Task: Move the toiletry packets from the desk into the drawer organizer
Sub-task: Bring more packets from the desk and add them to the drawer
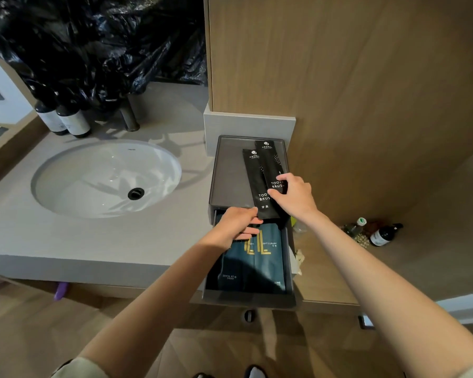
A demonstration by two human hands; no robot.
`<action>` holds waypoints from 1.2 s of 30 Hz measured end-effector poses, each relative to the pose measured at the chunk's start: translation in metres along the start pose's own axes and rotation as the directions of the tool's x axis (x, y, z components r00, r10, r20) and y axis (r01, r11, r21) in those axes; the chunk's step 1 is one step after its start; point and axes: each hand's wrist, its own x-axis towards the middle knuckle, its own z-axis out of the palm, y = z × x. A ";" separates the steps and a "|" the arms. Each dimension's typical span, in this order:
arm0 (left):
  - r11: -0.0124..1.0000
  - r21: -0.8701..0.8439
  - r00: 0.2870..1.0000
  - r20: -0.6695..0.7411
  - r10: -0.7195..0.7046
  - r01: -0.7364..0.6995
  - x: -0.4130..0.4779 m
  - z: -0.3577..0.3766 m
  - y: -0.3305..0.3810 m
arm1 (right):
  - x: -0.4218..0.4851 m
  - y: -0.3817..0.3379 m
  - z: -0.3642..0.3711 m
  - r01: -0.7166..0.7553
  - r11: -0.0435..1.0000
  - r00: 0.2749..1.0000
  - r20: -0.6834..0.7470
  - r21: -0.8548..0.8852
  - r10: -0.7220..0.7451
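Note:
Two long black toothbrush packets lie side by side on the dark top of the drawer organizer (230,170). My right hand (294,196) pinches the lower end of the right toothbrush packet (271,162). The left toothbrush packet (254,178) overhangs the open drawer (249,300) with its lower end. Inside the drawer lie teal packets (257,266) with gold lettering. My left hand (236,223) reaches into the drawer's back, fingers curled over the teal packets and touching the left black packet's lower end; whether it grips anything is unclear.
A white sink basin (104,178) sits in the grey counter (66,236) to the left. Two dark bottles (63,118) and a black plastic sheet (93,45) stand behind it. A wood panel (366,91) rises on the right; small bottles (377,233) lie on the lower ledge.

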 end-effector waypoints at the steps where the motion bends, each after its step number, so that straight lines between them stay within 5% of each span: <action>1: 0.999 -0.033 1.000 0.003 -0.024 0.025 0.002 0.001 -0.001 | 0.002 -0.001 0.001 -0.014 1.000 1.000 0.011 0.000 0.014; 8: 0.969 -0.238 0.997 -0.033 -0.075 0.065 0.008 0.014 -0.002 | 0.010 -0.010 -0.004 -0.080 0.996 0.997 0.011 -0.043 0.081; 18: 0.975 -0.164 0.977 -0.173 0.124 -0.153 -0.001 -0.002 -0.022 | -0.007 -0.006 -0.008 -0.011 0.992 0.998 0.055 -0.126 0.018; 25: 0.954 -0.201 0.973 -0.112 0.201 -0.220 -0.045 -0.020 -0.028 | -0.034 -0.001 -0.013 0.054 0.991 0.998 0.039 -0.126 -0.049; 36: 0.974 -0.133 0.983 0.008 0.185 -0.182 -0.139 -0.046 -0.076 | -0.149 0.003 -0.032 0.212 0.961 0.975 -0.102 0.176 -0.196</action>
